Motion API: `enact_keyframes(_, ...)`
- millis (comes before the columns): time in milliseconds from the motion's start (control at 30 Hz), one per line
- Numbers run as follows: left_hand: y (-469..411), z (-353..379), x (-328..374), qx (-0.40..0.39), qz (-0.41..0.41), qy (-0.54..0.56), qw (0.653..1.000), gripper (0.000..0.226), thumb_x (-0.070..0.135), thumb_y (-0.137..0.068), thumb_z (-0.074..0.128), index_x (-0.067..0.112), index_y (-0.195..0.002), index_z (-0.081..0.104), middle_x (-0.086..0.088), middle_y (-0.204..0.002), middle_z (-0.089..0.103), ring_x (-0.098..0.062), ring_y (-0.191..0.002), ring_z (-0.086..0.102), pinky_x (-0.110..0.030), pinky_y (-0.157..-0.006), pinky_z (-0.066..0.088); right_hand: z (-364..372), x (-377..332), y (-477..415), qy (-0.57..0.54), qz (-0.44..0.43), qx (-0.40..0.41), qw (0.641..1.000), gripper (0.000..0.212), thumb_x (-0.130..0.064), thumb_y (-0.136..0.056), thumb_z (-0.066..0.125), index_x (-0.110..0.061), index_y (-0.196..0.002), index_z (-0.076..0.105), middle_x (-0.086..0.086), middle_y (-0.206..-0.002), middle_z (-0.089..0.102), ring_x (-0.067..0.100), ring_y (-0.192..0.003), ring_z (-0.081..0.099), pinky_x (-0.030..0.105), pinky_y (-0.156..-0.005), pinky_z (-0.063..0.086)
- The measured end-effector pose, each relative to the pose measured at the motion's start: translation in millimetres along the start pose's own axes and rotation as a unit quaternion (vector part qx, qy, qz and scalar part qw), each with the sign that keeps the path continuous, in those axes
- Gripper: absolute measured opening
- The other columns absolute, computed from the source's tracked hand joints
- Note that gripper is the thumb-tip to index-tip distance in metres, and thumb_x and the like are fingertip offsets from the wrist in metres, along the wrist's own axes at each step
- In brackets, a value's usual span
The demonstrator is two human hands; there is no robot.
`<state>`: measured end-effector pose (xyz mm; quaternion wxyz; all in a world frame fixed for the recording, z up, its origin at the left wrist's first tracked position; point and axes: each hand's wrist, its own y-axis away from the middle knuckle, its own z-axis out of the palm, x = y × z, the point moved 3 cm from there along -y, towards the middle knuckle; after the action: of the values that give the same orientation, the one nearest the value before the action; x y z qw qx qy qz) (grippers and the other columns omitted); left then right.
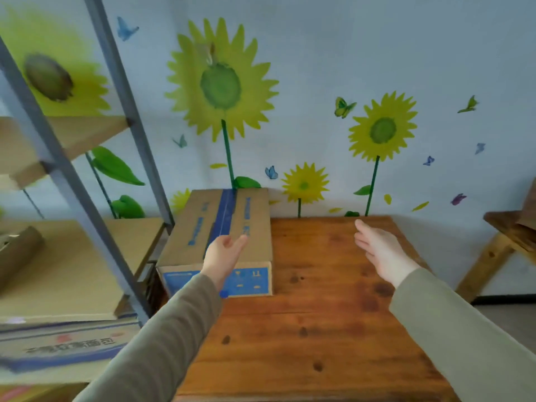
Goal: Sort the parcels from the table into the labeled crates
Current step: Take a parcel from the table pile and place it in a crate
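Reach-in step, by my judgement: the cardboard box (220,233) sits at the table's (333,300) far-left corner, left hand (222,256) and right hand (380,250) both spread, grasping nothing; next they must clasp its sides.

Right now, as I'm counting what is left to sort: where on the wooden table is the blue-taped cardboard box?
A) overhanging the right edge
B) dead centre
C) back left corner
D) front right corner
C: the cardboard box sits at the back left corner of the wooden table, by the wall.
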<state>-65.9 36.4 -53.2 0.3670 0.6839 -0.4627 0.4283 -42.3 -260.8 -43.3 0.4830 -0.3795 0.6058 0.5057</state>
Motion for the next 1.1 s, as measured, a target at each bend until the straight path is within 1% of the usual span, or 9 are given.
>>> enact_keyframes(67,-6,-12,-9,0.010,-0.003,-0.013,1.000,0.064,0.039,-0.093,0.054,0.005,-0.144,0.034,-0.008,-0.143,0.043,-0.022,-0.128,0.044,-0.030,-0.099,0.036,22,1,-4,0.003,0.003,-0.014,1.000,0.055,-0.038,-0.091,0.059,-0.006,-0.134,0.047,0.011,-0.137,0.052,0.020,-0.125,0.050,0.033,-0.106,0.029)
enact_keyframes(167,-24,-28,-23,0.028,-0.014,-0.019,0.999,0.063,0.037,-0.094,0.053,0.004,-0.143,0.034,-0.009,-0.138,0.047,-0.018,-0.113,0.048,-0.028,-0.089,0.038,54,3,-20,0.006,0.007,-0.037,0.999,0.055,-0.038,-0.090,0.059,-0.007,-0.134,0.047,0.010,-0.137,0.051,0.020,-0.126,0.049,0.037,-0.111,0.026)
enact_keyframes(300,-50,-41,-43,0.052,-0.033,-0.025,0.998,0.064,0.036,-0.093,0.054,0.004,-0.144,0.033,-0.011,-0.144,0.043,-0.025,-0.129,0.044,-0.037,-0.105,0.037,88,14,-53,0.022,0.017,-0.063,0.998,0.055,-0.040,-0.091,0.058,-0.007,-0.134,0.047,0.010,-0.136,0.052,0.020,-0.125,0.048,0.039,-0.113,0.025)
enact_keyframes(433,-74,-54,-56,0.097,-0.055,-0.058,0.992,0.061,0.033,-0.094,0.054,0.006,-0.144,0.033,-0.011,-0.138,0.048,-0.024,-0.116,0.050,-0.030,-0.093,0.038,121,32,-84,0.034,0.032,-0.077,0.996,0.056,-0.040,-0.091,0.058,-0.009,-0.135,0.046,0.009,-0.137,0.050,0.022,-0.127,0.046,0.040,-0.110,0.027)
enact_keyframes(533,-89,-67,-68,0.130,-0.065,-0.087,0.986,0.063,0.033,-0.093,0.056,0.006,-0.144,0.032,-0.013,-0.140,0.047,-0.027,-0.122,0.049,-0.032,-0.094,0.040,150,47,-100,0.051,0.039,-0.072,0.995,0.059,-0.036,-0.092,0.058,-0.008,-0.141,0.040,0.008,-0.143,0.044,0.024,-0.131,0.041,0.039,-0.108,0.029)
enact_keyframes(667,-105,-78,-81,0.165,-0.060,-0.102,0.979,0.062,0.031,-0.091,0.060,0.007,-0.142,0.035,-0.011,-0.136,0.049,-0.027,-0.119,0.051,-0.035,-0.095,0.043,181,64,-112,0.091,0.017,-0.074,0.993,0.064,-0.031,-0.094,0.056,-0.007,-0.147,0.029,0.008,-0.152,0.032,0.024,-0.138,0.032,0.035,-0.109,0.028)
enact_keyframes(767,-113,-82,-90,0.162,-0.068,-0.146,0.974,0.055,0.030,-0.091,0.060,0.005,-0.137,0.041,-0.011,-0.131,0.051,-0.028,-0.114,0.053,-0.034,-0.089,0.043,193,82,-115,0.114,0.010,-0.071,0.991,0.067,-0.033,-0.094,0.056,-0.008,-0.148,0.026,0.009,-0.153,0.030,0.024,-0.139,0.031,0.035,-0.110,0.027)
enact_keyframes(967,-135,-92,-123,0.143,-0.134,-0.135,0.971,0.062,0.030,-0.091,0.059,0.000,-0.140,0.033,-0.018,-0.137,0.045,-0.033,-0.125,0.045,-0.039,-0.099,0.039,212,113,-116,0.192,0.021,-0.072,0.979,0.060,-0.038,-0.098,0.042,-0.010,-0.148,0.026,0.008,-0.148,0.038,0.026,-0.134,0.038,0.042,-0.111,0.033)
enact_keyframes(1100,-144,-92,-132,0.142,-0.142,-0.138,0.970,0.052,0.029,-0.092,0.057,0.000,-0.133,0.042,-0.016,-0.130,0.051,-0.033,-0.117,0.051,-0.038,-0.090,0.043,212,123,-114,0.222,0.005,-0.055,0.973,0.057,-0.041,-0.100,0.032,-0.011,-0.148,0.025,0.007,-0.150,0.037,0.024,-0.137,0.036,0.043,-0.112,0.031)
